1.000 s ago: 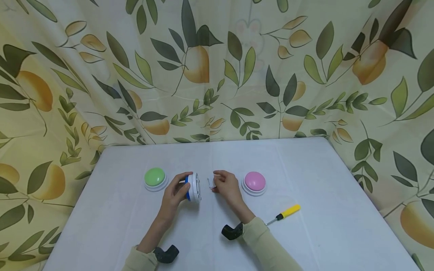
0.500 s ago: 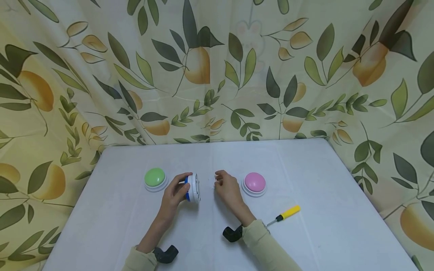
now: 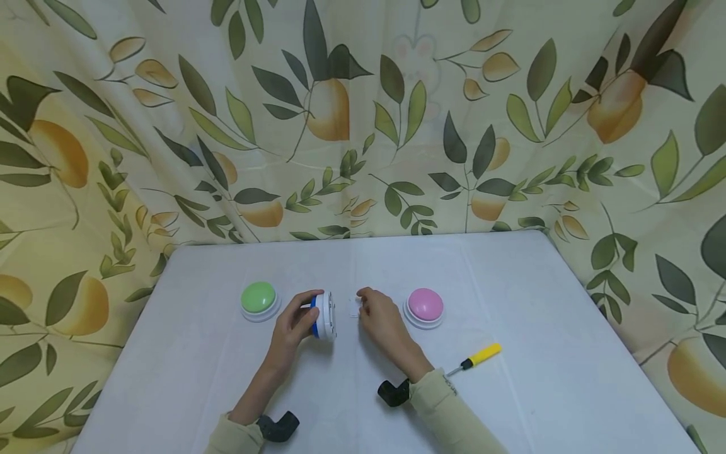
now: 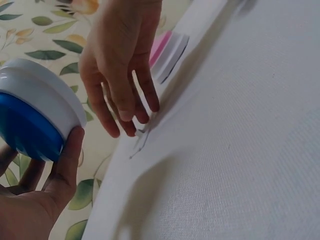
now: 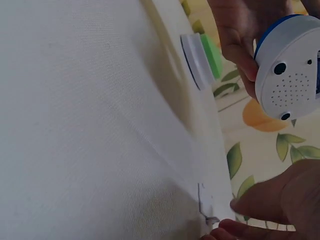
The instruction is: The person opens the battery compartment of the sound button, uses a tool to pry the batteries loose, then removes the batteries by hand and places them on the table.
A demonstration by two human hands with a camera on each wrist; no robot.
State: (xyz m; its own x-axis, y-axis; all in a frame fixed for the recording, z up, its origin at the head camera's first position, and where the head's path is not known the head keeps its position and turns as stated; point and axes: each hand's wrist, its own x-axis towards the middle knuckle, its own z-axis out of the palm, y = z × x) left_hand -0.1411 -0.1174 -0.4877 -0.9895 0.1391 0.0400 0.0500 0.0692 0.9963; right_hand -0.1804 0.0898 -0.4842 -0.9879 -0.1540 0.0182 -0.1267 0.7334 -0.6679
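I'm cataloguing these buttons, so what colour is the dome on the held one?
Blue; the dome shows best in the left wrist view.

The blue-domed push button (image 3: 324, 315) looks like smooth hard plastic, its white underside matt and pierced with small holes. The green push button (image 3: 258, 299) at left and the pink push button (image 3: 425, 307) at right have smooth plastic domes with a soft sheen. The small white piece (image 5: 206, 201) seems to be thin plastic. The screwdriver (image 3: 479, 358) pairs a smooth yellow plastic handle with a metal shaft. Matt, finely woven white cloth covers the tabletop (image 3: 544, 328); the far curtain (image 3: 363, 183) is printed fabric.
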